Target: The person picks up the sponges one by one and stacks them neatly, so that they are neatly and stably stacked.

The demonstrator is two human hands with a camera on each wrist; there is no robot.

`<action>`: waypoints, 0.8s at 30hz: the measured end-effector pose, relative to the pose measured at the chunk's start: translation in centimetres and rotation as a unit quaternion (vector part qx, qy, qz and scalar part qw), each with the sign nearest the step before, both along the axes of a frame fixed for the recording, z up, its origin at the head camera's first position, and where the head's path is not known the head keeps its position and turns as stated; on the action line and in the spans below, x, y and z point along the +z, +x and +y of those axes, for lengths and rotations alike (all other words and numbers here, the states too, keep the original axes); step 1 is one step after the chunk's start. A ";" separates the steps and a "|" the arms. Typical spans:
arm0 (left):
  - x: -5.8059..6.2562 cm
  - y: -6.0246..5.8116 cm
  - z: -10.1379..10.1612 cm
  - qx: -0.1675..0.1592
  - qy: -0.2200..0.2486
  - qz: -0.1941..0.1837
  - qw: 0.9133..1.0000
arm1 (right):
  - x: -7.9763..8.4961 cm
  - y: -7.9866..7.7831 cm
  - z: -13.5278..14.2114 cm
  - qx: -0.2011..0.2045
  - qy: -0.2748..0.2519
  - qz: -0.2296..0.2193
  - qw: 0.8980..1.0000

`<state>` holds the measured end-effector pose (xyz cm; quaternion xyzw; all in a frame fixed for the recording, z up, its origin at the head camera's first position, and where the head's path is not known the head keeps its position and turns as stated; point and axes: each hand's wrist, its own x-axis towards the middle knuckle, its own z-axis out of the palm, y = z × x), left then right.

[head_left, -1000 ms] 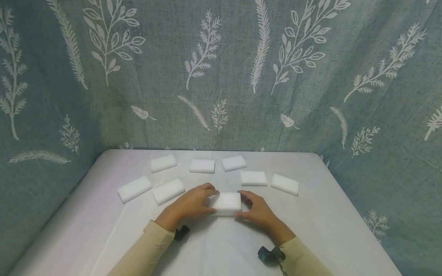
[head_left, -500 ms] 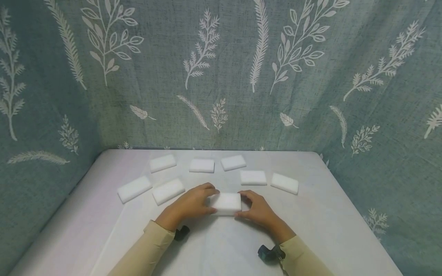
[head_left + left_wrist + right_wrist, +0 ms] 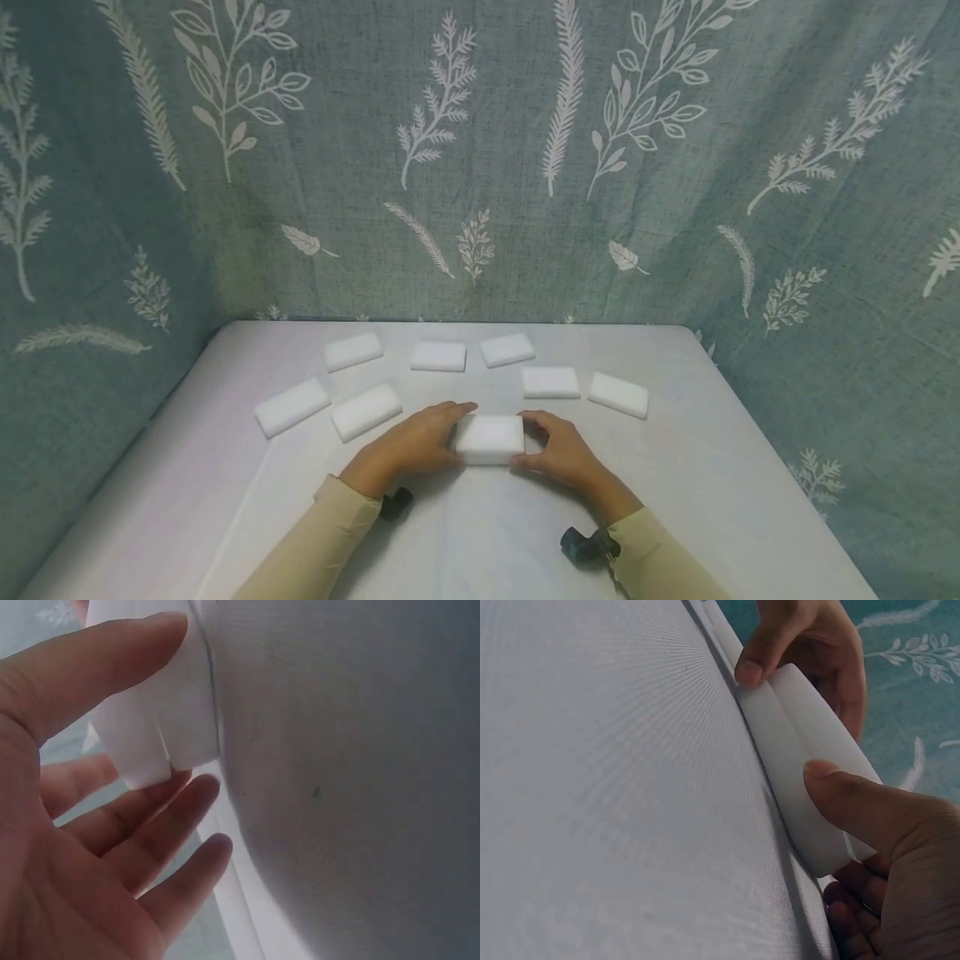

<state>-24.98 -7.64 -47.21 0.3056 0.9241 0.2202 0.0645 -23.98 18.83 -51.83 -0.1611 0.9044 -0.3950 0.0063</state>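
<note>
Two white foam sponges lie one on top of the other on the table, the upper sponge [image 3: 491, 431] flush over the lower sponge [image 3: 784, 780]; a seam between them shows in both wrist views. My right hand [image 3: 558, 454] grips the stack's right end, thumb on the front face and fingers behind. At the left end, my left hand [image 3: 420, 440] has its thumb by the front corner and its fingers loosely extended along the back. In the left wrist view the outer fingers [image 3: 191, 881] spread free beside the sponge ends [image 3: 187, 724].
Several more white sponges lie flat around the stack, among them a sponge at far left [image 3: 292, 407], one behind [image 3: 438, 357] and one at right [image 3: 618, 394]. The white table [image 3: 480, 542] ends at a leaf-patterned green curtain [image 3: 525, 250]. Dark wrist cameras [image 3: 588, 547] sit on the wrists.
My left thumb and forefinger have slackened and drawn slightly off the front and back of the stack. The right hand and the sponges have stayed in place.
</note>
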 end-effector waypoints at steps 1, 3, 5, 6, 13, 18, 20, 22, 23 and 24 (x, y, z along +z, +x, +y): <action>0.0 0.0 0.0 0.002 0.000 -0.001 1.000 | 0.0 0.0 0.0 -0.001 -0.002 -0.001 1.000; 0.1 0.1 0.0 0.003 0.006 -0.003 1.000 | 0.0 -0.1 0.0 -0.001 -0.005 -0.006 1.000; 0.1 0.1 0.0 0.002 0.007 -0.003 1.000 | 0.0 -0.1 0.0 -0.002 -0.008 -0.011 1.000; 0.1 0.1 0.0 0.001 0.007 -0.003 1.000 | 0.0 -0.1 0.0 -0.002 -0.011 -0.015 1.000; 0.1 0.0 0.0 0.004 0.014 -0.013 1.000 | 0.1 -0.1 0.1 -0.003 -0.035 -0.021 0.999; 0.0 -0.1 0.0 0.006 0.013 -0.019 1.000 | 0.0 -0.1 0.2 -0.004 -0.030 -0.017 0.999; -0.1 -0.1 0.0 0.007 0.012 -0.018 1.000 | 0.0 -0.1 0.2 -0.002 -0.030 -0.015 0.999; -0.2 -0.1 0.0 0.005 0.012 -0.015 1.000 | 0.0 -0.1 0.2 0.000 -0.029 -0.014 0.999; -0.2 -0.1 0.0 0.004 0.012 -0.013 1.000 | 0.0 0.0 0.2 0.001 -0.029 -0.013 0.999; -0.2 -0.1 0.0 0.006 0.011 -0.013 1.000 | 0.0 0.0 0.2 0.001 -0.030 -0.014 0.999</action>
